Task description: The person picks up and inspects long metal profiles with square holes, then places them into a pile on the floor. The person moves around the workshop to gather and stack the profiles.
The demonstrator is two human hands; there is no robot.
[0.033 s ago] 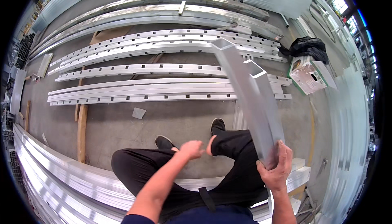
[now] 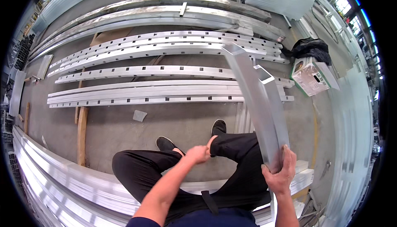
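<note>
While the right hand clamps two upright aluminium tubes, the left hand hovers over the knee, fingers seemingly curled together.

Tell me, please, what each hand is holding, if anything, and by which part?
The right hand grips two aluminium box tubes together by their near ends; they rise away from the person. The left hand holds nothing.

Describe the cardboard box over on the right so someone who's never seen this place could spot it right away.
Start from the slotted aluminium rails lying in rows across the concrete floor and follow them to their right-hand ends. Just past those ends sits the cardboard box, in front of a crumpled black bag. It is the only boxy, green-and-white printed thing among all the long bare metal lengths.
</note>
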